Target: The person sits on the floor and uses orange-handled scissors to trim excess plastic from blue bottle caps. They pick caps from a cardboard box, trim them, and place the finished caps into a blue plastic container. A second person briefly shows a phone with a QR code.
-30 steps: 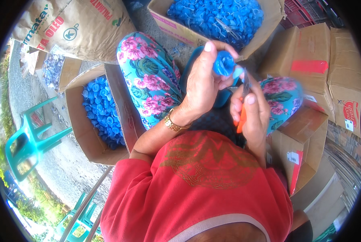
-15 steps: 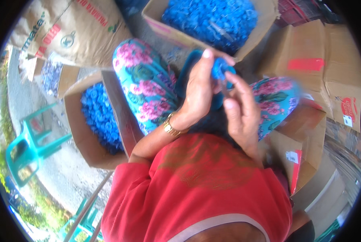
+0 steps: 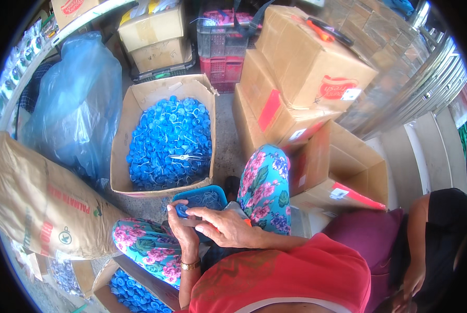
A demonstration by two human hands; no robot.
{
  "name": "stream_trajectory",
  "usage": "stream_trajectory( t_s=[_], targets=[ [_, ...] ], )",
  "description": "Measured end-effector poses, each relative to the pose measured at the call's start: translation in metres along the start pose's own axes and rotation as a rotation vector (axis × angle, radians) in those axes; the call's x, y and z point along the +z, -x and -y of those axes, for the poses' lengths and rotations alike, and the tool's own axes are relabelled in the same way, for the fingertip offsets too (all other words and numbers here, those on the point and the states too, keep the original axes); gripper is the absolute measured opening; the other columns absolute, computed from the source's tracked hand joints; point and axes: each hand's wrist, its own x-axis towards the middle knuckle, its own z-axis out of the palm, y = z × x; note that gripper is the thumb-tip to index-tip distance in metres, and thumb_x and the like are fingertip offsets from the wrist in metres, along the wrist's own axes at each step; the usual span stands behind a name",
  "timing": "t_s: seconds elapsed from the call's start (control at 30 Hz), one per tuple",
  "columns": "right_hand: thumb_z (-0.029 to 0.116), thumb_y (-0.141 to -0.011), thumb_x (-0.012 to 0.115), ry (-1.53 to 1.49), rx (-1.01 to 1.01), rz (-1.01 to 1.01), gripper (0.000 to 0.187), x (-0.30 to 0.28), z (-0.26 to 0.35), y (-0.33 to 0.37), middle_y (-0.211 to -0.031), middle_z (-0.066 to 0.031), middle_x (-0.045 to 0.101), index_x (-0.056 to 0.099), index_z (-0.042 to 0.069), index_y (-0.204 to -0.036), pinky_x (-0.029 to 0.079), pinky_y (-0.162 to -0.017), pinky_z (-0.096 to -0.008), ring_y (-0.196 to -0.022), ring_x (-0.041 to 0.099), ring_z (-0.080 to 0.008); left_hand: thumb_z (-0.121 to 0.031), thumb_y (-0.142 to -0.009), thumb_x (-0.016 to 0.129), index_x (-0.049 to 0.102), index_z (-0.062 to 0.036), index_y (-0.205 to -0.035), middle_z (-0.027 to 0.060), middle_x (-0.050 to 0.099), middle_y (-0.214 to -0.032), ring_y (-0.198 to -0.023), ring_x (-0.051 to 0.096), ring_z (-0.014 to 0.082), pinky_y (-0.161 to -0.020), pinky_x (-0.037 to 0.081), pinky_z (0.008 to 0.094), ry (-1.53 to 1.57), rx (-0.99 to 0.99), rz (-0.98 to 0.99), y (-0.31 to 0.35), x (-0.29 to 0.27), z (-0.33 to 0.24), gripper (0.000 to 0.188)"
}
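Observation:
Over my lap, my left hand (image 3: 184, 232) holds a small round blue plastic piece (image 3: 181, 210) at its fingers. My right hand (image 3: 229, 228) comes from the right, its index finger reaching to the piece. A thin narrow item seems to sit between its thumb and finger, too small to name. Just beyond my hands stands a blue plastic tub (image 3: 220, 194) with thin pale scraps in it. Past the tub, a cardboard box (image 3: 119, 156) holds many blue plastic pieces (image 3: 163, 133) with pale strings. Small metal snips (image 3: 184, 157) lie on them.
Beside my left leg are a big paper sack (image 3: 30, 198) and another box of blue pieces (image 3: 131, 292). A blue plastic bag (image 3: 79, 104) stands far left. Stacked cartons (image 3: 306, 68) and an open carton (image 3: 348, 161) rise to the right. Another person's arm (image 3: 417, 245) shows at right.
My view has swung up and to the right, bringing in the cartons, crates and another person. The blue piece stays in my left hand, with my right fingers still at it.

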Motion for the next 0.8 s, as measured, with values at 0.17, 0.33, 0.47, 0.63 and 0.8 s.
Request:
stream_trajectory(
  t_s=[0.17, 0.33, 0.47, 0.63, 0.8],
  targets=[
    [0.016, -0.091, 0.057, -0.014, -0.016, 0.019, 0.037, 0.010, -0.007, 0.003, -0.109, -0.0174, 0.064, 0.049, 0.007, -0.126, 0.054, -0.069, -0.0370, -0.087, 0.067, -0.0306, -0.046, -0.098, 0.035, 0.058, -0.0079, -0.096, -0.0005, 0.048, -0.080, -0.067, 0.044, 0.0082, -0.057, 0.037, 0.0224, -0.037, -0.009, 0.028, 0.008, -0.001, -0.005, 0.044],
    [0.020, -0.091, 0.055, 0.016, 0.034, 0.052, 0.039, 0.001, 0.007, -0.001, -0.113, -0.0176, 0.062, 0.048, 0.008, -0.128, 0.053, -0.076, -0.0427, -0.094, 0.063, -0.0372, -0.034, -0.099, 0.043, 0.056, -0.0079, -0.105, 0.0006, 0.051, -0.087, -0.078, 0.049, 0.0093, -0.067, 0.042, 0.0241, 0.040, 0.070, 0.043, 0.011, 0.006, -0.021, 0.030],
    [0.017, -0.091, 0.057, -0.027, 0.019, -0.059, 0.038, -0.006, 0.006, -0.008, -0.112, -0.0173, 0.063, 0.048, 0.006, -0.126, 0.053, -0.075, -0.0430, -0.093, 0.064, -0.0377, -0.028, -0.098, 0.050, 0.054, -0.0067, -0.116, 0.0011, 0.054, -0.097, -0.089, 0.049, 0.0089, -0.079, 0.041, 0.0237, 0.166, 0.120, 0.226, 0.010, 0.019, -0.043, 0.028],
    [0.017, -0.091, 0.057, -0.020, 0.017, -0.179, 0.038, -0.018, 0.009, -0.013, -0.109, -0.0193, 0.063, 0.049, 0.007, -0.126, 0.053, -0.074, -0.0430, -0.094, 0.063, -0.0387, -0.020, -0.095, 0.057, 0.050, -0.0049, -0.124, 0.0014, 0.055, -0.100, -0.091, 0.051, 0.0085, -0.082, 0.043, 0.0248, 0.171, 0.188, 0.391, 0.014, 0.037, -0.065, 0.034],
    [0.016, -0.089, 0.058, -0.041, 0.099, -0.191, 0.040, -0.022, 0.010, -0.011, -0.100, -0.0200, 0.064, 0.048, 0.009, -0.127, 0.051, -0.069, -0.0455, -0.084, 0.063, -0.0394, -0.013, -0.093, 0.056, 0.050, -0.0043, -0.124, 0.0020, 0.056, -0.101, -0.082, 0.056, 0.0093, -0.075, 0.048, 0.0231, 0.142, 0.170, 0.436, 0.005, 0.039, -0.055, 0.032]
  ],
)
